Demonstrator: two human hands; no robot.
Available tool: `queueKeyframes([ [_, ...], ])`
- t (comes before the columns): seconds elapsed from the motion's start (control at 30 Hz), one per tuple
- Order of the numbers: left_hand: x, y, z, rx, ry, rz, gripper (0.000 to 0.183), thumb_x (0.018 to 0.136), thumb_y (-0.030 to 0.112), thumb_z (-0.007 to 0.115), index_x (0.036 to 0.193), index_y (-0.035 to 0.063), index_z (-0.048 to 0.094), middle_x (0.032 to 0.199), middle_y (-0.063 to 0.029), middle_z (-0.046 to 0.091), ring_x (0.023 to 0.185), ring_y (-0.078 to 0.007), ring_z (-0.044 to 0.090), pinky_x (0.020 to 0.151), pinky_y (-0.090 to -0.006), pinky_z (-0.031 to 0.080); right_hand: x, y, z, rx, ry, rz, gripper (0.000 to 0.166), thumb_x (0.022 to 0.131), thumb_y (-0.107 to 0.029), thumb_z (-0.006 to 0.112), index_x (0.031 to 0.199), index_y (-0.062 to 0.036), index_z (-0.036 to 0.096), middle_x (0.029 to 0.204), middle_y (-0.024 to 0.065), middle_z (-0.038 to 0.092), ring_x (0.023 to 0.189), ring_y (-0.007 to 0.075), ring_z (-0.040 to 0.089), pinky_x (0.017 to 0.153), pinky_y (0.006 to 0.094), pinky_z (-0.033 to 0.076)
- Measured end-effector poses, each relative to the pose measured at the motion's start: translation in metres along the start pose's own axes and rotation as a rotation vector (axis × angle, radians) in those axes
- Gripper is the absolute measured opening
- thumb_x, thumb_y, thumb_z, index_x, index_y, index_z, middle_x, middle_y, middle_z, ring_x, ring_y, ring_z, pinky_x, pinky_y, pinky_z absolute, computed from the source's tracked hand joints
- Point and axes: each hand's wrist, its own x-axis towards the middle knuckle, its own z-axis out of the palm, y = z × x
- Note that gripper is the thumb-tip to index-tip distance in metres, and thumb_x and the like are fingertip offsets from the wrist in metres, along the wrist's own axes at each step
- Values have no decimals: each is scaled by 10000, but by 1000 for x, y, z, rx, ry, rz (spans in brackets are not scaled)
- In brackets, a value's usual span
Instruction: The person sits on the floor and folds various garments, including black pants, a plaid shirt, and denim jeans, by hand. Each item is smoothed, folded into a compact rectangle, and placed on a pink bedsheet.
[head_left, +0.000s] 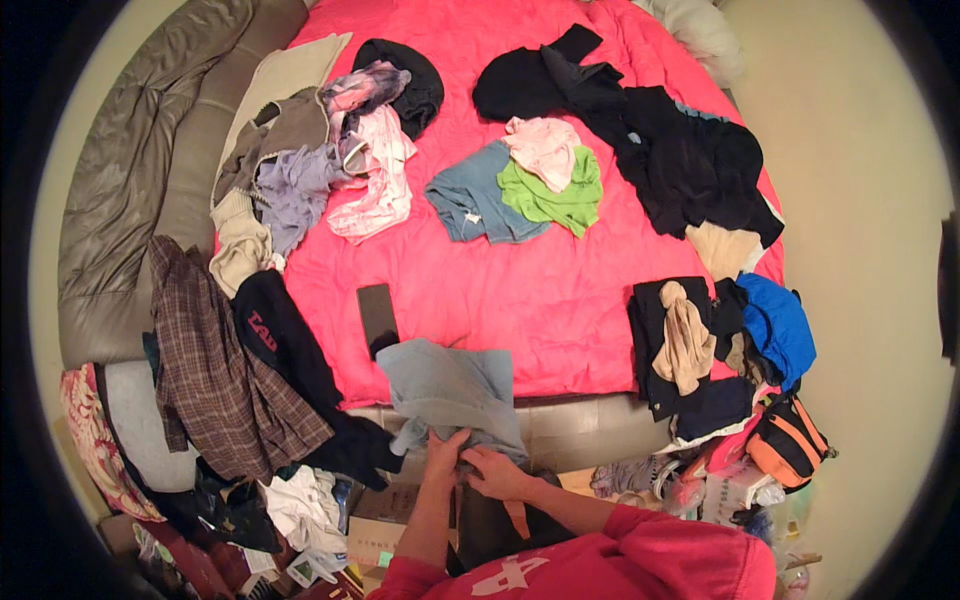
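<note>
A grey-blue garment (450, 375) hangs over the near edge of the bed, partly lying on the red quilt (495, 315). My left hand (448, 451) grips its gathered near edge, thumb on top. Close beside it, my right hand (491, 472) pinches the same edge with its fingertips. Just beyond the garment's left corner lies a dark smartphone (376, 315). Farther up the quilt, a blue denim garment (476, 191) sits under a bright green one (555, 195) and a pale pink one (546, 150).
Left of me lie a plaid shirt (225, 360) and dark trousers (289, 352). Black clothes (682, 157) are heaped far right; a tan knotted garment (682, 341) and blue cloth (776, 326) lie nearer. Cardboard boxes (382, 525) and an orange-black bag (787, 442) crowd the near side.
</note>
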Motion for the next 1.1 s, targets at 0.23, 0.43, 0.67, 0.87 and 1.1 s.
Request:
queueKeyframes([
  [0.23,-57,-5,-20,-84,79,-11,460,714,-73,488,1155,58,490,1015,-81,577,893,-252,574,748,-377,496,-43,23,-26,507,509,245,87,898,-118,558,859,-53,601,741,-33,540,661,56,489,596,220,420],
  [0.43,-74,9,-36,-52,-270,107,503,664,-33,511,1162,34,509,1043,-108,586,972,-285,583,839,-446,495,-44,28,-68,965,517,528,287,905,-241,568,1124,-57,540,1002,21,587,896,130,542,772,287,452],
  [0.67,-104,30,25,-36,-223,133,466,830,168,597,1253,25,463,1158,-110,582,1032,-262,578,849,-428,496,-60,-71,-103,915,325,293,296,833,-136,625,1116,-57,584,1150,69,557,990,187,548,819,316,451],
  [0.87,-142,45,67,91,-235,148,416,930,305,491,1263,58,457,1188,-70,565,1057,-229,559,893,-387,458,-82,-139,-119,-180,434,-500,386,616,-20,686,996,-20,615,1049,172,548,933,330,570,793,357,481],
  [1.1,-170,47,90,-454,-857,131,398,934,303,469,1266,84,477,1202,-78,565,1046,-255,563,927,-413,452,-124,-174,-99,-416,231,-641,450,698,-167,677,1112,-34,561,1071,161,535,952,323,538,797,387,477],
])
